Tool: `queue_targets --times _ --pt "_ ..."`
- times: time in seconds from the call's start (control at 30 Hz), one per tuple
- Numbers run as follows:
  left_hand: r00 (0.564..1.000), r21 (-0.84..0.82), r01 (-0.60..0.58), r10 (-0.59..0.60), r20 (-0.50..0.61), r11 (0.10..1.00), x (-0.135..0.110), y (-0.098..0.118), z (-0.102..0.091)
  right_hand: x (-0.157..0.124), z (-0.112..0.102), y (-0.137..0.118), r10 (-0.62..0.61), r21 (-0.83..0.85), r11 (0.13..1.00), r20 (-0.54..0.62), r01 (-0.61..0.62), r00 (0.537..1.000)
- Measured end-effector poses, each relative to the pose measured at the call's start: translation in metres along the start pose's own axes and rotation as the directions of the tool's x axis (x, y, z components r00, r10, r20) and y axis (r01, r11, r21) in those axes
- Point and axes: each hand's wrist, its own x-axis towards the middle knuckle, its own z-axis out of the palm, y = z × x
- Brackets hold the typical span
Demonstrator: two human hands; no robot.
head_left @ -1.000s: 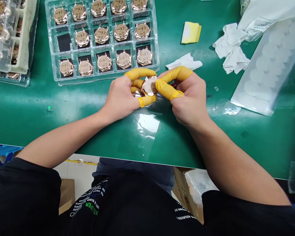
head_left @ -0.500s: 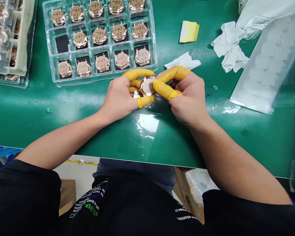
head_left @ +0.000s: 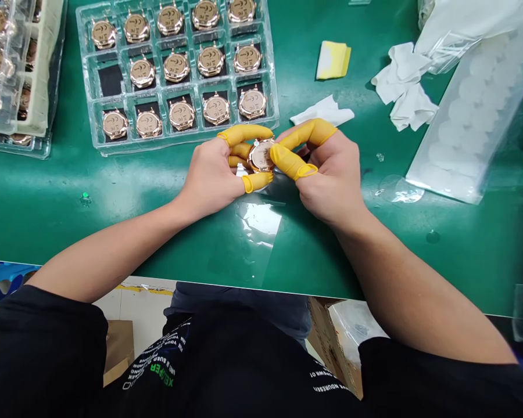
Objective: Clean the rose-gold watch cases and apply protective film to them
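Observation:
Both my hands hold a round rose-gold watch case (head_left: 260, 155) between yellow finger cots, just in front of the tray. My left hand (head_left: 211, 171) grips it from the left, and my right hand (head_left: 326, 174) pinches it from the right. Fingers hide part of its rim. Several matching watch cases (head_left: 182, 115) lie back up with their lugs showing, in the compartments of a clear plastic tray (head_left: 183, 136). One compartment in that tray shows only a black pad (head_left: 110, 80).
Stacked trays of watch cases (head_left: 9, 69) stand at the far left on a green mat (head_left: 113, 232). A plastic film (head_left: 259, 232) lies below my hands. To the right are a white cloth (head_left: 325, 110), a yellow sponge (head_left: 332, 60), and a sheet of round stickers (head_left: 466, 116).
The watch case has shifted slightly left, still held in both hands. The tray and mat sit slightly differently in view as the head camera moved a little.

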Motion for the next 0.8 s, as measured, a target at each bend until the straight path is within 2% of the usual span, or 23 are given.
queue_targets --times 0.13,0.23,0.3,0.33,0.4,0.43,0.5,0.53,0.67,0.77,0.8 --pt "1.0 -0.011 0.011 -0.011 -0.004 1.0 0.0 0.001 0.0 0.002 -0.002 0.002 -0.046 0.008 0.999 -0.028 0.046 0.999" --pt "1.0 0.003 0.016 -0.016 -0.012 1.0 0.0 0.001 -0.001 0.017 -0.018 0.013 -0.133 -0.026 0.991 -0.257 0.131 0.957" --pt "1.0 0.009 0.017 -0.017 -0.006 1.0 0.0 0.001 -0.001 0.033 -0.034 0.022 -0.197 -0.238 0.965 -0.366 0.113 0.909" --pt "1.0 0.009 0.018 -0.018 0.0 1.0 -0.001 0.0 -0.001 0.04 -0.043 0.027 -0.207 -0.38 0.923 -0.372 0.055 0.905" --pt "1.0 0.007 0.02 -0.02 0.011 1.0 -0.001 0.0 -0.002 0.052 -0.059 0.034 -0.107 -0.593 0.796 -0.335 -0.122 0.936" --pt "1.0 0.005 0.019 -0.019 0.012 1.0 -0.001 0.0 -0.002 0.055 -0.066 0.036 -0.021 -0.648 0.736 -0.312 -0.196 0.95" --pt "1.0 0.0 0.018 -0.018 0.006 1.0 -0.001 -0.001 -0.001 0.057 -0.078 0.037 0.109 -0.695 0.667 -0.265 -0.268 0.958" --pt "1.0 -0.003 0.02 -0.02 0.003 1.0 -0.002 -0.002 -0.001 0.057 -0.082 0.036 0.116 -0.707 0.655 -0.255 -0.267 0.96" --pt "0.999 -0.025 0.036 -0.036 -0.002 0.999 -0.002 -0.002 0.0 0.076 -0.086 0.035 -0.039 -0.697 0.683 -0.331 -0.216 0.943" --pt "0.999 -0.036 0.032 -0.032 0.005 0.999 -0.002 -0.002 0.0 0.113 -0.079 0.044 0.001 -0.725 0.666 -0.232 -0.174 0.973" --pt "0.999 -0.037 0.032 -0.032 0.007 0.999 -0.002 -0.002 0.0 0.125 -0.078 0.047 0.024 -0.707 0.692 -0.186 -0.15 0.982"
